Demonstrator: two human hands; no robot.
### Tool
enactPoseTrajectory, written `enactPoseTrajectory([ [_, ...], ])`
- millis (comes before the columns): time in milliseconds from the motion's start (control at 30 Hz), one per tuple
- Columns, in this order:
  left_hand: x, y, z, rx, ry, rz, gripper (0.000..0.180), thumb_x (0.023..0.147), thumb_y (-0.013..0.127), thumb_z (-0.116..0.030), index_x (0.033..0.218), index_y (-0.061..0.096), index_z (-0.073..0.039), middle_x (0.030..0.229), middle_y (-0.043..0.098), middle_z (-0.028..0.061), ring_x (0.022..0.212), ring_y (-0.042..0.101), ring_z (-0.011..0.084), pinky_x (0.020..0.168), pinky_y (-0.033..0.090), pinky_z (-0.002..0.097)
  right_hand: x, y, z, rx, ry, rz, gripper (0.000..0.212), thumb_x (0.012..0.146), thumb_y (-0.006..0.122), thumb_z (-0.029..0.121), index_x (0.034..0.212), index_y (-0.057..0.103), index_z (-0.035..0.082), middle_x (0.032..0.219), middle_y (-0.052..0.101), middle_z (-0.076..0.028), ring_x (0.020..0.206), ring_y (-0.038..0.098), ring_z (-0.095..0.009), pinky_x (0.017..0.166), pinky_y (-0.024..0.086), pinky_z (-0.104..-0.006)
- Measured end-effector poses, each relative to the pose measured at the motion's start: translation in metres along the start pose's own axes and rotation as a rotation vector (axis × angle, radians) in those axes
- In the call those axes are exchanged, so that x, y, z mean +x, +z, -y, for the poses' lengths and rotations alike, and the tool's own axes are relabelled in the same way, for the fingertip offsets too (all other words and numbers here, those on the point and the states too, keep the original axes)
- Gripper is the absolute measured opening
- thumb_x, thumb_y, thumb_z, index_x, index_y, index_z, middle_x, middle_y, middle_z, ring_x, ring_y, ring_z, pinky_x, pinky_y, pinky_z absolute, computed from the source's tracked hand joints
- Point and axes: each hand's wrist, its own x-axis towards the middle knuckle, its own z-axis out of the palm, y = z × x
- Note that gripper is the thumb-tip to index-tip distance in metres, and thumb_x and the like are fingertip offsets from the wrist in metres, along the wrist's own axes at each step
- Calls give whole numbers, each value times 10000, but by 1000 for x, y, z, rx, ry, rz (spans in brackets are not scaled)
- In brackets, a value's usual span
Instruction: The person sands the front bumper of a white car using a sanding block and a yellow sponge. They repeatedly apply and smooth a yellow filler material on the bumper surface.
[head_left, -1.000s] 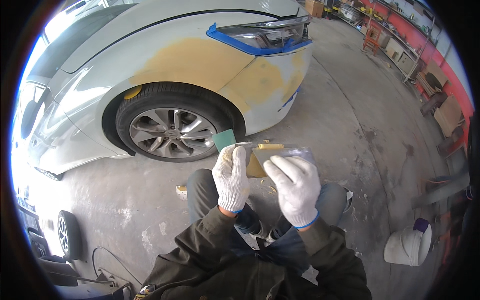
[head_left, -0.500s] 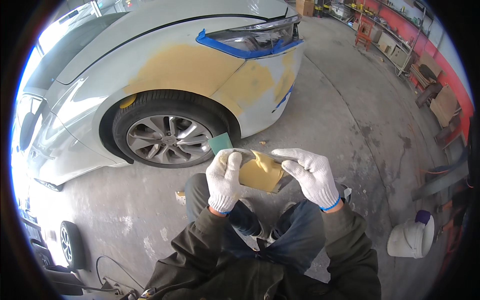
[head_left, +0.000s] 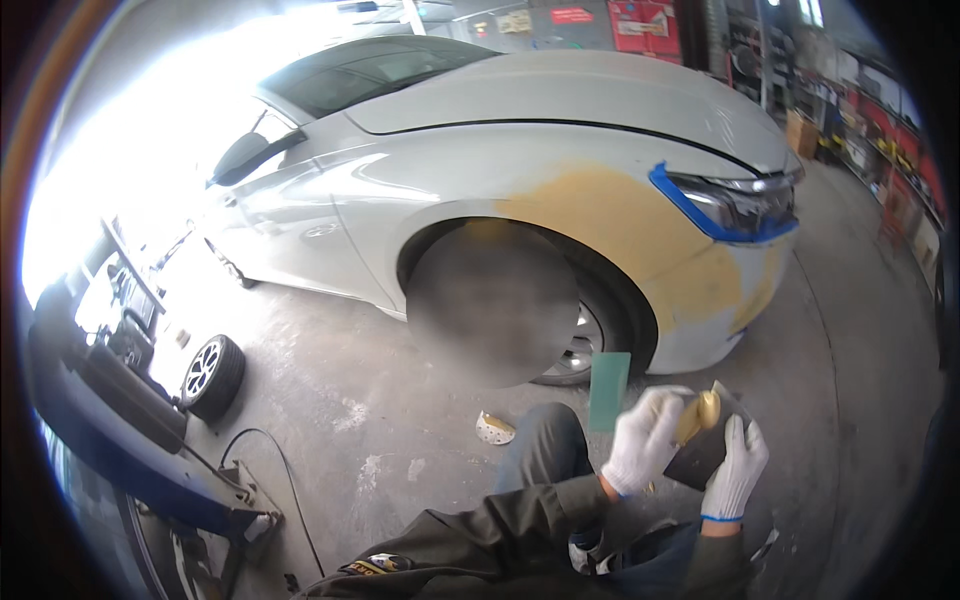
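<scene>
Toward the lower right of the frame, a dark plate with yellow paste sits between gloved hands: the left hand curled tight at its left side, the right hand pinching its right edge. A green card juts up beside the left.

Loose wheel on the floor over left, black cable nearby. Cardboard box back right; blurry from here, probably shelving beside it.

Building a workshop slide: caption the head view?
Gloved left hand and right hand at a dark plate and yellow paste, beside a yellow-patched white car.
</scene>
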Motion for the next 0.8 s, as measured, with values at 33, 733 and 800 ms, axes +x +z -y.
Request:
enactPoseTrajectory([
  [33,-8,-6,0,48,-54,46,288,1114,543,-237,1264,646,-14,997,729,118,899,671,133,823,551,319,-7,11,0,69,26,-6,288,1053,622,182,1143,716,-75,1051,712,-64,976,611,-139,890,493,-298],
  [733,1,-35,13,-52,-177,-77,229,1085,620,-194,1089,705,18,924,706,9,870,598,65,815,509,248,1,-34,58,-921,-751,351,272,817,786,40,1087,790,80,1062,763,-87,965,712,-339,861,566,-398],
  [800,3,-28,6,67,-113,-94,227,1093,603,-192,1091,698,14,912,676,-6,863,556,58,803,479,238,-8,-22,58,-962,-1002,132,260,813,787,59,1070,799,103,1062,756,-56,977,705,-284,836,561,-388],
])
